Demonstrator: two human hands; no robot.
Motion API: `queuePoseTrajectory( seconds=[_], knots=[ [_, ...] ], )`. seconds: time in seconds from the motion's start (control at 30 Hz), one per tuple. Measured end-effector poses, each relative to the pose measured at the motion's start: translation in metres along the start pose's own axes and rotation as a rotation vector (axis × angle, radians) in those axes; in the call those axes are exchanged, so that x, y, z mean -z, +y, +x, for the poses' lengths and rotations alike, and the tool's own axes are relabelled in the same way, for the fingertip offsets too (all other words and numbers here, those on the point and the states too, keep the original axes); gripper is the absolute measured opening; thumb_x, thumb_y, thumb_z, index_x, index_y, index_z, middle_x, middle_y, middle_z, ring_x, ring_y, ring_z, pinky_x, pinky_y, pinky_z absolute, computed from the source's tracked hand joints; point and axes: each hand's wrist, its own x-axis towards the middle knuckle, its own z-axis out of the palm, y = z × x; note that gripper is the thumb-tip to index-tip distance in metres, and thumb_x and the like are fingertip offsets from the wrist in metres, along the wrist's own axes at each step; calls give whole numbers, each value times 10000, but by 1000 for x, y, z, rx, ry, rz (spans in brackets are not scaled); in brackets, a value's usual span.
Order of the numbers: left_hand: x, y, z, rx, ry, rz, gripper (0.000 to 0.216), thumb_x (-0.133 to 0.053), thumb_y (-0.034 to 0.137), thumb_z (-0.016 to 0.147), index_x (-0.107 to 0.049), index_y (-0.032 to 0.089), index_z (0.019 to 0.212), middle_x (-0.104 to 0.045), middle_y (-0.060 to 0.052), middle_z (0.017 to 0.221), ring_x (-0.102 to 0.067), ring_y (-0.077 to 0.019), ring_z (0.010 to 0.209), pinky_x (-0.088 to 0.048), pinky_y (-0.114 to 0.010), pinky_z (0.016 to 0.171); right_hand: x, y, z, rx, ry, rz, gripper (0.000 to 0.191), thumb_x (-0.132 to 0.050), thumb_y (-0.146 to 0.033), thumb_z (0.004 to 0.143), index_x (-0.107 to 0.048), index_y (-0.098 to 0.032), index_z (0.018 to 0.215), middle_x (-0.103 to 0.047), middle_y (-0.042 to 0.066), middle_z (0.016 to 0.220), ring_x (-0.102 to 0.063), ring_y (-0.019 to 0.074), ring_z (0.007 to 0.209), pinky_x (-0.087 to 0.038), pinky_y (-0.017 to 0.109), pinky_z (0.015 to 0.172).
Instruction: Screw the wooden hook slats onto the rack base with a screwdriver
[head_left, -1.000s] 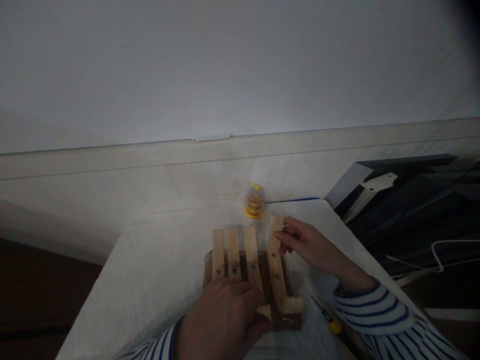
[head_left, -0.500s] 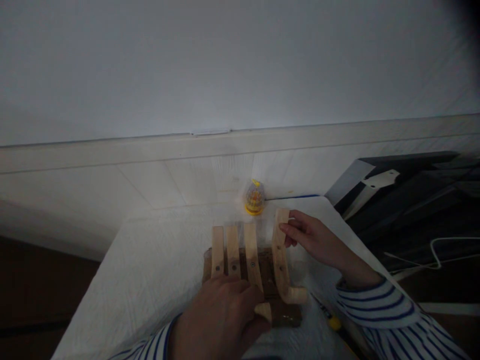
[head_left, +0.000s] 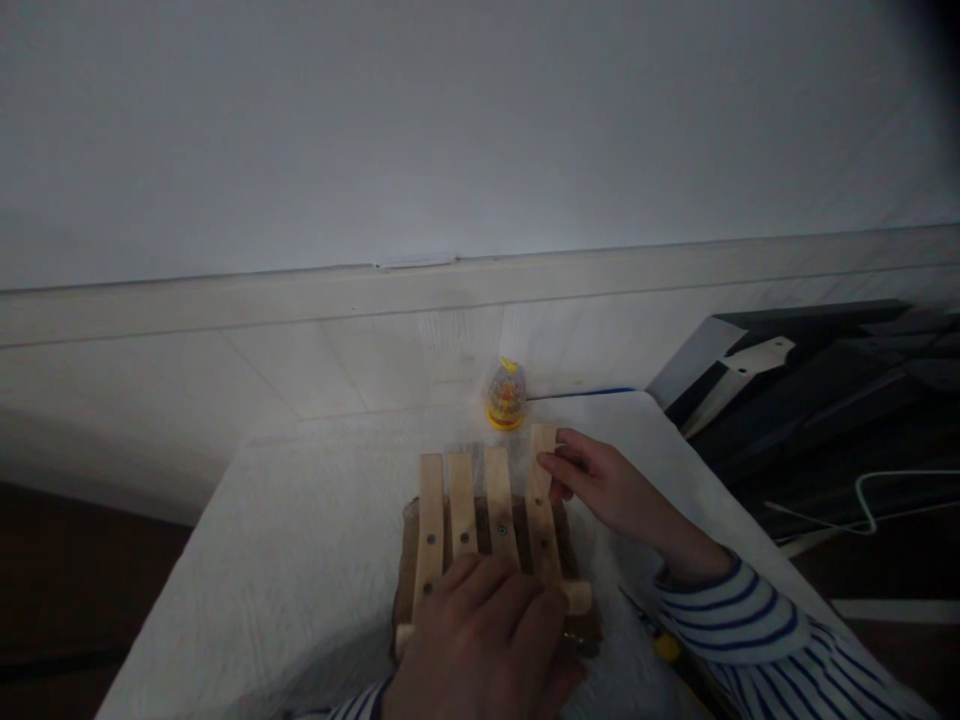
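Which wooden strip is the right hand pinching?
The rightmost strip: the right hand pinches its far end; the other three have untouched far ends.

Workshop-like place: wooden strips [head_left: 460, 490], screwdriver [head_left: 666, 647]

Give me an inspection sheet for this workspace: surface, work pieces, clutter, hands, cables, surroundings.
Surface: white table against the wall.
Work pieces: three wooden strips lying across a brown slab; fourth strip to their right.
Clutter: yellow-based container near the back edge; yellow-and-black tool at right.
Hands: right hand pinches the fourth strip's far end; left hand covers the near ends, its grip hidden.
Cables: white cable beyond the table, right.
Surroundings: dark panels at right.
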Motion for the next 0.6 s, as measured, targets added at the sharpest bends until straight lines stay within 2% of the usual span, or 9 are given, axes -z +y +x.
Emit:
queuePoseTrajectory(
  seconds=[0.1,0.17,0.3,0.6],
  knots=[
    [-10,2,-1,-84,139,127,145,-486,270,888,-571,160,930,-655,-16,751,-604,-188,668,-486,-317,580,-3,-1,0,3,-6,-7,226,-453,-420,877,-428,-223,769,-541,-18,617,-573,161,600,-434,278,548],
    [-16,3,-1,-134,214,195,174,-416,204,906,-574,146,948,-653,-12,722,-606,-181,627,-476,-312,544,-4,-1,-1,1,-19,-15,221,-447,-420,880,-445,-217,795,-539,-17,624,-565,160,595,-423,276,537],
    [-24,6,1,-153,330,278,207,-387,94,882,-585,138,923,-653,-3,708,-611,-159,604,-482,-311,590,-6,0,0,7,-43,-38,223,-447,-407,885,-451,-215,771,-514,-27,597,-535,148,566,-388,269,518],
    [-31,4,-5,-147,335,352,175,-426,141,902,-586,153,973,-657,-40,749,-628,-152,692,-506,-298,706,-9,8,-1,-3,-89,-35,238,-454,-410,884,-423,-229,733,-488,-37,599,-528,139,546,-374,257,484]
  ],
)
